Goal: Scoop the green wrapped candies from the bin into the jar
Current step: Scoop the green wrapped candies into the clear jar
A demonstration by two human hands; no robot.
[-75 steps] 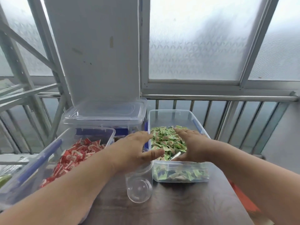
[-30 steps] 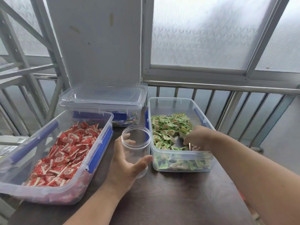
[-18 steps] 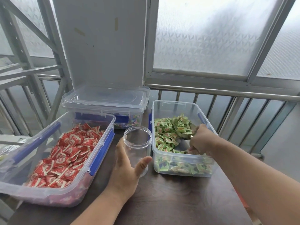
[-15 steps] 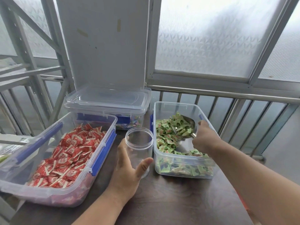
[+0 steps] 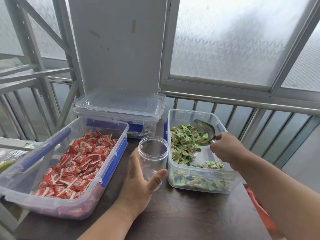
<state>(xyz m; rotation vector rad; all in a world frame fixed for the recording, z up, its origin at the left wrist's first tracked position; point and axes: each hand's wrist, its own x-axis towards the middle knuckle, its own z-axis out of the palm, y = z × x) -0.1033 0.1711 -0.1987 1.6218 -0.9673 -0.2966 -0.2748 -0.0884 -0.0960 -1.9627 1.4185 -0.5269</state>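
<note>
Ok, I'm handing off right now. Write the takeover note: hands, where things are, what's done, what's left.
Left hand: wrapped around the clear round plastic jar, upright on the dark wooden table beside the bin.
Right hand: holds the metal scoop, resting in the green wrapped candies in the clear rectangular plastic bin.
Done: jar steadied, scoop in the pile.
Left: jar empty; lift a scoopful, tip it in, repeat.

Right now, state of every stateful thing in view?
jar: upright, open, empty
green candy bin: lidless, partly filled
metal scoop: in the green candies
red candy bin: lidless, nearly full
rear bin: lidded
left hand: gripping jar
right hand: holding scoop
</note>
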